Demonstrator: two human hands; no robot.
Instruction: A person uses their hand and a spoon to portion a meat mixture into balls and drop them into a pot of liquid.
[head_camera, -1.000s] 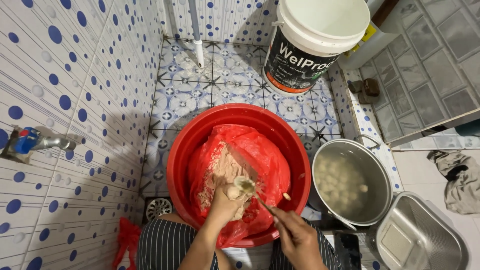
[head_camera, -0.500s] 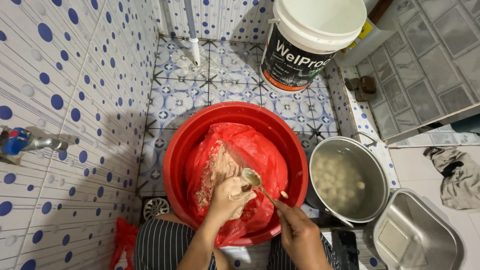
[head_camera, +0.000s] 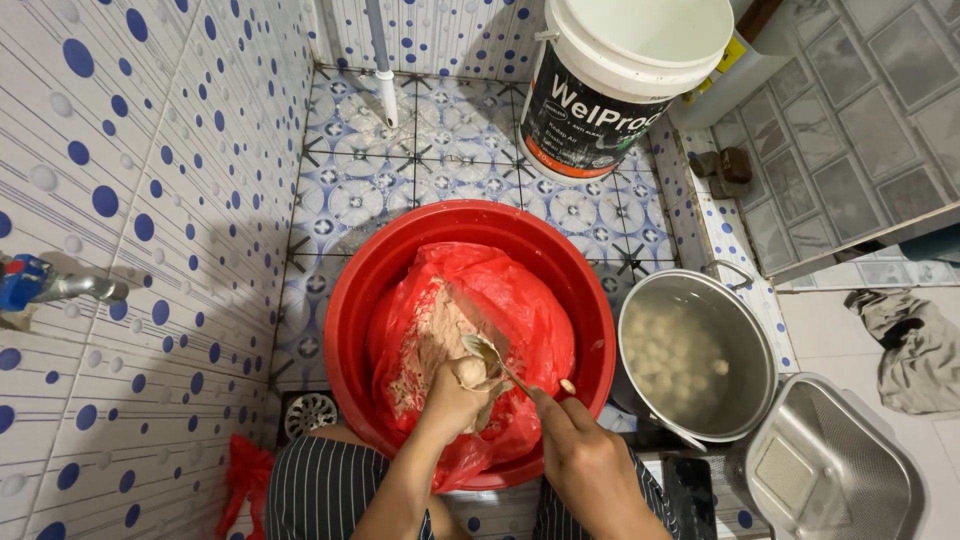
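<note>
A red basin (head_camera: 352, 300) stands on the tiled floor, lined with a red plastic bag (head_camera: 530, 320) that holds pale pinkish paste (head_camera: 432, 345). My left hand (head_camera: 455, 395) is closed around a lump of that paste, and a small round ball of it bulges from the top of the fist. My right hand (head_camera: 580, 450) holds a metal spoon (head_camera: 490, 355) whose bowl touches the ball. Just to the right stands a steel pot (head_camera: 700, 360) of water with several pale balls floating in it.
A white lidded bucket (head_camera: 620, 80) stands behind the basin. A white pipe (head_camera: 382, 60) runs down the back wall and a tap (head_camera: 60, 285) juts from the left wall. A floor drain (head_camera: 310, 412), a steel lid (head_camera: 835, 470) and a grey cloth (head_camera: 915, 340) lie around.
The spoon has moved from beside my left fist up onto the ball squeezed from it. My right hand has shifted slightly toward the basin.
</note>
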